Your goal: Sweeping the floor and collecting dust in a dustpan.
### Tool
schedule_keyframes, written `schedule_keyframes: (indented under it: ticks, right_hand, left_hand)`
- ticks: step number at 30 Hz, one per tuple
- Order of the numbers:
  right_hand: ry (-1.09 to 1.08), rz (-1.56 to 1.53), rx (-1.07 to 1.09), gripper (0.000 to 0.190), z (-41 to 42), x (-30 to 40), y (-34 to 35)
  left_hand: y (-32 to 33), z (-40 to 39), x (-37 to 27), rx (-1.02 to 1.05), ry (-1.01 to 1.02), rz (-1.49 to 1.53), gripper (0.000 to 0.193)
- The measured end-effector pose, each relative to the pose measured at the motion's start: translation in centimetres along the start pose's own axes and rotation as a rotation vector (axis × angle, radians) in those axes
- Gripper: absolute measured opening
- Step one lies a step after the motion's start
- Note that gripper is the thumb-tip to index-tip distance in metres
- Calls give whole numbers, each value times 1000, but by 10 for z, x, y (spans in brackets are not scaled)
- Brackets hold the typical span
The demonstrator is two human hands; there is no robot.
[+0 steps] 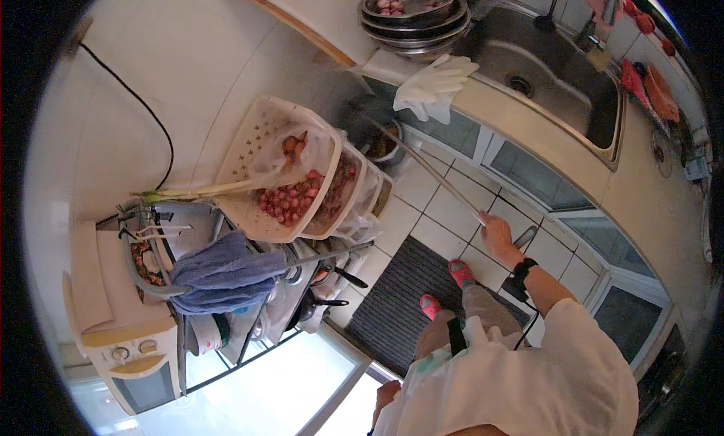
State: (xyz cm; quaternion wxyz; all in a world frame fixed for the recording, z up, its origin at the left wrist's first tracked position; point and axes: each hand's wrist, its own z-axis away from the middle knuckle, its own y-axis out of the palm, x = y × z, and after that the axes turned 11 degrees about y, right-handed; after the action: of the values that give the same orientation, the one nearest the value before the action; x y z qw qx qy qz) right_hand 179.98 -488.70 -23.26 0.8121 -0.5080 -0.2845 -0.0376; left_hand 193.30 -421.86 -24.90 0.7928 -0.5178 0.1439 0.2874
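Note:
My right hand (498, 235), with a black band at the wrist, grips a long thin handle (447, 184) near its upper end. The handle slants down to a dark, blurred head in the corner, so I cannot tell what tool it is. Beside that lower end stands a small bin (387, 142) with something brownish inside. Low in the picture my left hand (386, 399) hangs at my side, its fingers partly hidden. Under me are a dark ribbed mat (390, 306) and white floor tiles (435, 238).
A tiered plastic basket rack (237, 210) holds red onions (288, 198). Next to it is a metal shelf with a blue towel (226, 275), pans and a microwave oven (130, 362). Rubber gloves (435, 88) drape over the counter edge by stacked steel bowls (416, 37) and a sink (543, 68).

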Motion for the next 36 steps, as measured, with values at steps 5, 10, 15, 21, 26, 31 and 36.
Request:
schedule_keyframes:
  ticks: [5, 10, 15, 21, 26, 31, 36]
  right_hand:
    - [-14, 27, -67, 46, 7, -16, -12]
    - [-94, -86, -138, 48, 21, 23, -17]
    - [-128, -149, -267, 47, 50, -4, -10]
    - [8, -148, -196, 47, 102, -8, -5]
    - [83, -143, -196, 45, 159, 3, -8]
    - [158, -195, -224, 43, 225, -10, 2]
    - [245, -223, -256, 39, 296, -30, 4]
  left_hand:
    - [-66, -44, -51, -223, -211, 495, 17]
    - [-5, 19, 10, -230, 73, -7, 17]
    - [-85, -8, -40, -154, -372, 646, 28]
    - [-145, -21, -82, -203, -791, 867, 30]
    - [-132, 6, -37, -174, -826, 907, 31]
    - [-137, 26, -1, -100, -824, 898, 32]
    - [-147, 41, 9, 46, -791, 830, 37]
